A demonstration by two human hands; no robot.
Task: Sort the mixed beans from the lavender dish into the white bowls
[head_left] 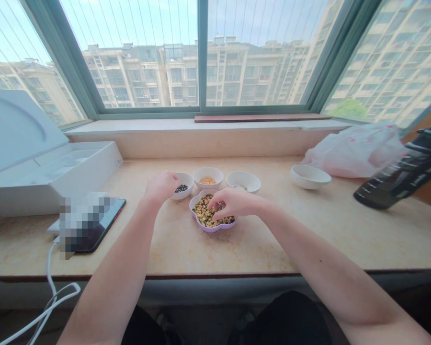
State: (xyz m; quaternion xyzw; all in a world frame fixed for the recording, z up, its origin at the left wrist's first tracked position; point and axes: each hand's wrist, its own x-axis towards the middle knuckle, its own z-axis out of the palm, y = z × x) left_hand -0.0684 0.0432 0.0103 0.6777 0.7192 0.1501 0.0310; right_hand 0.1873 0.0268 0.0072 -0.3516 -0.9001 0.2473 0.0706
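Observation:
My left hand (161, 187) is at the left rim of a small white bowl (187, 183) of black beans (181, 188). Its fingers are bent together over that rim; whatever they hold, if anything, is hidden. My right hand (237, 202) hovers over a purple flower-shaped bowl (215, 230), thumb and forefinger curved with a gap between them. Yellow, green and dark beans (204, 211) lie mixed in this bowl. Behind it stand a white bowl with orange-yellow grains (207, 181) and another white bowl (243, 179) with a few pale bits, partly behind my right hand.
Farther right are a white bowl (311, 178), a plastic bag (355, 151) and a dark bottle (398, 172). On the left, a phone (104, 225) with a white cable (49, 268) lies before an open white box (82, 167). A window ledge (147, 125) borders the counter's back.

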